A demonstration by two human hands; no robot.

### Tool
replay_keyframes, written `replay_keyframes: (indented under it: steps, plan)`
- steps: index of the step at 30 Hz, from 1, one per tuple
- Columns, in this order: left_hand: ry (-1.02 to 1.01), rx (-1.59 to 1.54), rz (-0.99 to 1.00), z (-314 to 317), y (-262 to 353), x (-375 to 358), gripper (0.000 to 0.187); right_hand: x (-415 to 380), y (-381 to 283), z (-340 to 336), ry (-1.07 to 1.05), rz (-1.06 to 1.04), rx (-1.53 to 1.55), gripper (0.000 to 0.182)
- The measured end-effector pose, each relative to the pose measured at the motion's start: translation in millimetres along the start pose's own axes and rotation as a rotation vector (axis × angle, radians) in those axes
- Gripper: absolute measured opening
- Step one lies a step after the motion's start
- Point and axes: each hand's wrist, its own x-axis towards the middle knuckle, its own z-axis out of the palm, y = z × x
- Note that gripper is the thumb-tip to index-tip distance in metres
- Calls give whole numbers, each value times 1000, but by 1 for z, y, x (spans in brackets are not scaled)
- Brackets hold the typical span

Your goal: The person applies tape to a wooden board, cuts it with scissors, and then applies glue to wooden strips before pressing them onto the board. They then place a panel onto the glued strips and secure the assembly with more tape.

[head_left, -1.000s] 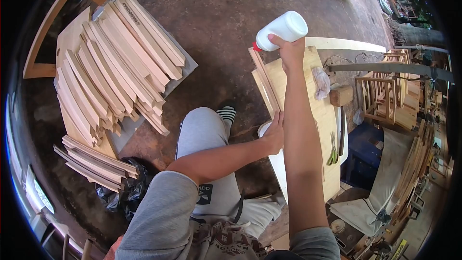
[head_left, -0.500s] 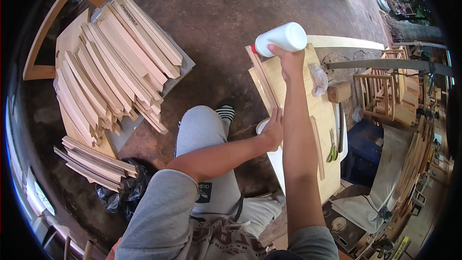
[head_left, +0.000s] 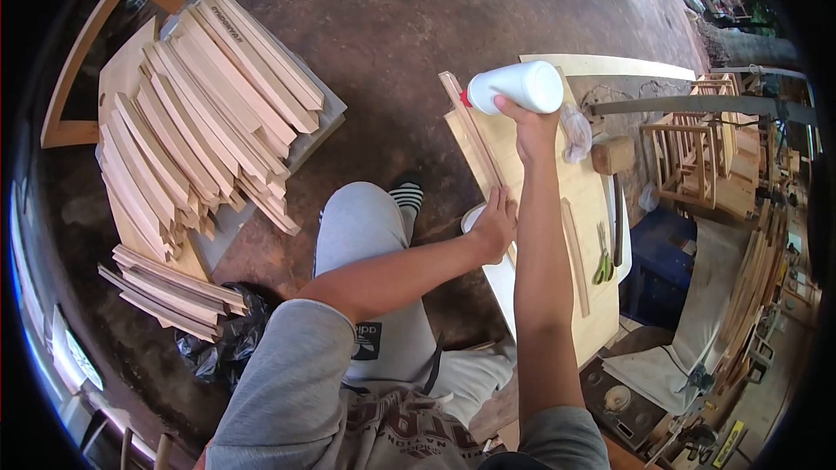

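A white glue bottle (head_left: 522, 85) with a red tip is gripped in my right hand (head_left: 533, 124), tilted almost on its side. Its tip points down at the far part of a narrow wooden strip (head_left: 475, 133). My left hand (head_left: 495, 228) holds the near end of this strip, fingers pressed against it. The strip lies along the left edge of a pale wooden board (head_left: 544, 176). Another thin strip (head_left: 576, 252) rests on the board to the right of my right forearm, beside green-handled scissors (head_left: 602, 265).
A mallet (head_left: 613, 157) and a clear plastic bag (head_left: 576, 132) lie at the board's right side. On the left, a big stack of wooden strips (head_left: 196, 113) covers a low support. Wooden stool frames (head_left: 684, 161) and a blue box (head_left: 657, 261) stand at right.
The glue bottle's tip has moved a little along the strip toward me, carried by my right hand. My left hand stays on the strip's near end. The view has shifted slightly.
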Motion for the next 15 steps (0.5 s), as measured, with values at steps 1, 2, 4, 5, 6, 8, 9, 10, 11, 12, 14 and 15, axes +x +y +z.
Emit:
replay_keyframes:
  steps: [1,2,4,5,6,8,9,10,11,12,14,15]
  plan:
    - [0,-39,13,-2,-1,0,77,-1,-1,-1,-8,0,-3,63]
    - [-18,-49,14,-4,-1,0,78,-2,-2,-2,-16,0,-7,63]
    - [-56,-70,10,-7,0,0,79,-1,-6,-1,-38,-5,-9,62]
    - [-59,-74,10,-6,0,0,80,1,-9,0,-51,-8,-9,61]
    - [-61,-78,11,-5,0,1,81,3,-9,0,-65,-13,-10,61]
    - [-61,-36,-6,-4,2,3,77,11,-8,1,-84,7,-41,60]
    - [-60,10,-25,-5,4,3,73,13,-9,4,-95,16,-57,60]
    - [-60,56,-44,-5,4,2,68,14,-9,6,-102,13,-73,60]
    - [-77,20,-27,-6,2,2,72,16,-11,7,-110,9,-91,60]
    - [-95,-17,-8,-11,0,1,76,16,-12,8,-116,5,-109,60]
    - [-102,-49,13,-13,-2,0,79,15,-12,6,-104,-4,-130,61]
    - [-90,-43,14,-10,-2,0,77,14,-12,4,-99,-8,-142,61]
